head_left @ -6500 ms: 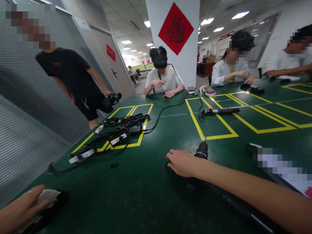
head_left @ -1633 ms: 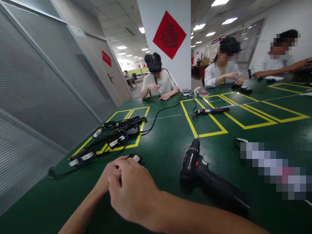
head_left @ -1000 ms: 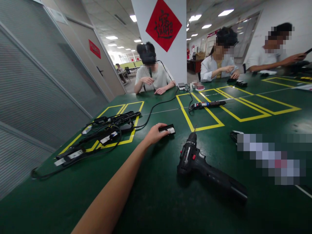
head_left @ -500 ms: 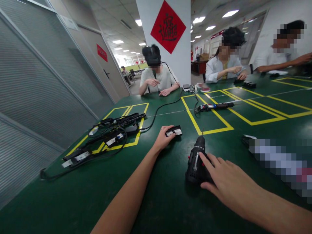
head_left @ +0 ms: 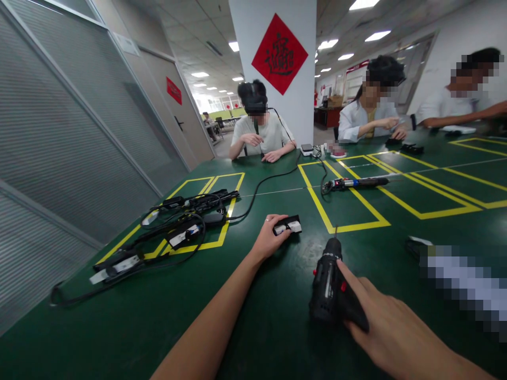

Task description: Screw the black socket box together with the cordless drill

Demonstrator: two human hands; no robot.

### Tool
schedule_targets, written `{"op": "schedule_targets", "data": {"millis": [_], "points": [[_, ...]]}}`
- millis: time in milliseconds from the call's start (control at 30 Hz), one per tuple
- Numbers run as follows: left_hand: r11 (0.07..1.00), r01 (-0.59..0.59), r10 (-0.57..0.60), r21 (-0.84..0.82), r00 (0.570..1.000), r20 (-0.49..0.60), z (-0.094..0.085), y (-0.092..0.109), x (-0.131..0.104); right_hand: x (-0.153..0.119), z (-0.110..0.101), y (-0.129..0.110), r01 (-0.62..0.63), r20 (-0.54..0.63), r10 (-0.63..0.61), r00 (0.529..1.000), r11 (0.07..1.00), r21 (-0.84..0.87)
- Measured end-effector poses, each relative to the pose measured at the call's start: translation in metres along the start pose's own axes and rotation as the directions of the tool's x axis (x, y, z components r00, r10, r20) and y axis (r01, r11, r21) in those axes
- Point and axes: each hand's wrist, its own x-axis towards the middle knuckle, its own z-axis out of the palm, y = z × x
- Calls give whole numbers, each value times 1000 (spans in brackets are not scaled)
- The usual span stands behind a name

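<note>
My left hand (head_left: 271, 236) is closed on a small black block with white labels (head_left: 293, 226), its thumb on the near side, low over the green table (head_left: 273, 311). To the right, a black cordless drill (head_left: 328, 287) lies on its side with its thin bit pointing away from me. My right hand (head_left: 380, 316) is at the drill's handle, the index finger stretched along its upper side and the thumb near the handle's end. The other fingers are hidden under the back of the hand.
Black adapters and tangled cables (head_left: 188, 229) lie on yellow tape at left. A pen-like electric tool (head_left: 356, 183) lies beyond the drill. A partly pixelated item (head_left: 467, 279) is at right. Three people sit across the table; a cable (head_left: 261, 184) runs toward one.
My right hand has shifted back along the drill, toward the handle's end, and more of the handle shows. The view has tilted slightly. The left hand still holds the block.
</note>
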Motion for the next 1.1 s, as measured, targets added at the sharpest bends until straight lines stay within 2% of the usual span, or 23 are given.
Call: {"op": "schedule_targets", "data": {"millis": [100,167,300,400,467,567,633,700,767,900,1033,1100], "points": [[1000,8,-8,-16,1000,9,-1,1,0,1,-9,4,28,-96,-17,995,992,120],[999,16,-15,-28,1000,15,-2,2,0,2,-18,5,24,-168,20,986,967,255],[998,34,-33,-46,999,21,-3,4,0,-1,-37,7,32,-274,180,945,781,624],[998,38,-37,-45,999,24,-3,4,0,-4,-45,8,84,-234,153,960,640,764],[998,37,-36,-45,999,28,-3,4,0,-6,-48,8,68,-151,124,981,505,860],[998,32,-30,-48,999,34,-2,5,0,-4,-47,4,-5,-18,140,990,162,987],[999,29,-27,-45,999,34,-3,5,0,-3,-44,0,-78,85,143,986,-58,995],[999,27,-26,-38,999,30,-3,5,-1,-3,-38,-3,-121,149,151,977,-179,976],[999,26,-26,-35,999,25,-3,6,-1,-4,-31,-4,-128,161,159,974,-199,972],[999,26,-25,-44,999,24,-3,5,-1,-10,-16,-4,-147,166,107,980,-167,975],[999,17,-16,-40,1000,24,-3,5,-1,-12,-9,1,-127,127,0,992,-64,990],[999,6,-4,-38,999,32,-3,5,-1,-12,-9,3,-117,117,-3,993,-7,993]]}}
